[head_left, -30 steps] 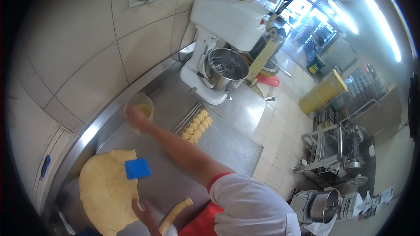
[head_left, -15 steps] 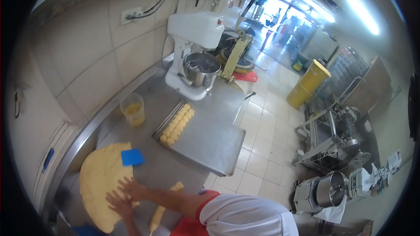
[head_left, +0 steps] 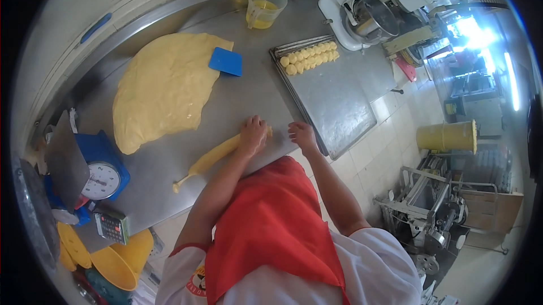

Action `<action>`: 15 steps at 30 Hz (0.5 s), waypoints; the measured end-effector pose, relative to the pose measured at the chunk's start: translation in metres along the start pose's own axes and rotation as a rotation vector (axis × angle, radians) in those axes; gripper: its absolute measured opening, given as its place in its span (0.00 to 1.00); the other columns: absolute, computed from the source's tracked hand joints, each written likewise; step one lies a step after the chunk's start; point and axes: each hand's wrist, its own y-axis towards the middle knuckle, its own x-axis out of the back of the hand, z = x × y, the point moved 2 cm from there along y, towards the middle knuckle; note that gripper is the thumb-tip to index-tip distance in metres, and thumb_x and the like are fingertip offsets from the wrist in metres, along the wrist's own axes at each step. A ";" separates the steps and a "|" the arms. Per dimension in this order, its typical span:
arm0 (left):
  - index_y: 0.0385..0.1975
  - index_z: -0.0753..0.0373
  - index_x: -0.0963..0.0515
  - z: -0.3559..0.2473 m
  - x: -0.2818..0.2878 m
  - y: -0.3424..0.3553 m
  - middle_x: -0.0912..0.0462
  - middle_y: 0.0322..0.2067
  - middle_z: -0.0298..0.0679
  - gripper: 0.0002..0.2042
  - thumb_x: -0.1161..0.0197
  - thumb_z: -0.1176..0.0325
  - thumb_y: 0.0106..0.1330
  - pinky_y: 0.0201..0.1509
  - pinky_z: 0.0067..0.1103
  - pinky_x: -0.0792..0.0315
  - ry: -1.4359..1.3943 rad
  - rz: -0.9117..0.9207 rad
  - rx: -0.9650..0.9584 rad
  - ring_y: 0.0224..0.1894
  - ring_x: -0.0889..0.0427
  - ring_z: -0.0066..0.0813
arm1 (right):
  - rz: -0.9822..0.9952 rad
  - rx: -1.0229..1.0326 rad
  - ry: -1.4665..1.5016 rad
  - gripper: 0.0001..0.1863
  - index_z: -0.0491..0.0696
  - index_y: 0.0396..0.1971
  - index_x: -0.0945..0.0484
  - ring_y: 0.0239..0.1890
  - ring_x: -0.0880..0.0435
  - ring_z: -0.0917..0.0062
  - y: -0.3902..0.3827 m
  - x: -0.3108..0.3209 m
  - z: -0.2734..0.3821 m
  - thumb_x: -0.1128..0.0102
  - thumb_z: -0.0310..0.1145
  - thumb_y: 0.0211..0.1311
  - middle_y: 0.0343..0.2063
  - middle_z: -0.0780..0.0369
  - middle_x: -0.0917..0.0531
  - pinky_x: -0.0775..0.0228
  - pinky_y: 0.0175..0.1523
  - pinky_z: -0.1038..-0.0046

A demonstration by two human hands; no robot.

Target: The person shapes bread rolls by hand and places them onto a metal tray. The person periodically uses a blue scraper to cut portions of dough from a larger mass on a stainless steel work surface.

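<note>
On the metal table a long roll of yellow dough [head_left: 218,155] lies near the front edge, its left end thin and stretched. My left hand [head_left: 253,136] is wrapped over the roll near its right end, fingers curled down; a short tip sticks out past them. Just to the right, my right hand [head_left: 303,136] hovers beside that tip with its fingers bent and somewhat apart, and I see nothing in it. A big slab of yellow dough [head_left: 164,87] spreads behind the roll. A blue dough scraper [head_left: 226,61] rests on the slab's right edge.
A tray [head_left: 339,101] at right carries rows of small dough balls [head_left: 308,58]. Behind stand a jug of yellow liquid [head_left: 266,11] and a stand mixer [head_left: 367,13]. At left are a blue dial scale [head_left: 104,172], a calculator [head_left: 111,227] and yellow containers [head_left: 121,260].
Both hands have left the dough slab and come to the roll's right end, the left one taking hold of it. My view has turned down and toward the left.
</note>
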 end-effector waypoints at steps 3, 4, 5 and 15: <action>0.40 0.64 0.24 0.016 -0.012 0.008 0.20 0.40 0.47 0.19 0.27 0.69 0.47 0.53 0.35 0.28 -0.170 0.202 0.097 0.47 0.21 0.44 | 0.145 0.048 0.060 0.16 0.41 0.48 0.21 0.28 0.20 0.79 -0.014 -0.031 0.006 0.41 0.34 0.65 0.33 0.60 0.17 0.26 0.33 0.78; 0.39 0.65 0.25 0.020 -0.011 0.008 0.20 0.42 0.48 0.19 0.27 0.71 0.47 0.53 0.35 0.28 -0.295 0.252 0.119 0.48 0.21 0.43 | 0.173 0.081 0.073 0.16 0.41 0.50 0.22 0.29 0.19 0.79 -0.015 -0.040 0.011 0.41 0.33 0.65 0.34 0.60 0.17 0.25 0.34 0.78; 0.39 0.65 0.25 0.023 -0.008 0.007 0.20 0.42 0.48 0.19 0.27 0.72 0.46 0.53 0.35 0.27 -0.369 0.250 0.209 0.47 0.20 0.44 | 0.283 0.112 0.178 0.17 0.41 0.50 0.22 0.31 0.18 0.79 -0.016 -0.049 0.016 0.41 0.34 0.65 0.36 0.59 0.17 0.24 0.34 0.76; 0.37 0.64 0.20 -0.005 0.001 0.027 0.16 0.35 0.51 0.11 0.38 0.67 0.56 0.45 0.39 0.22 -0.057 0.309 0.453 0.41 0.17 0.51 | -0.011 0.805 -0.383 0.14 0.36 0.38 0.20 0.34 0.16 0.50 -0.005 -0.069 0.073 0.45 0.33 0.63 0.35 0.45 0.17 0.23 0.43 0.57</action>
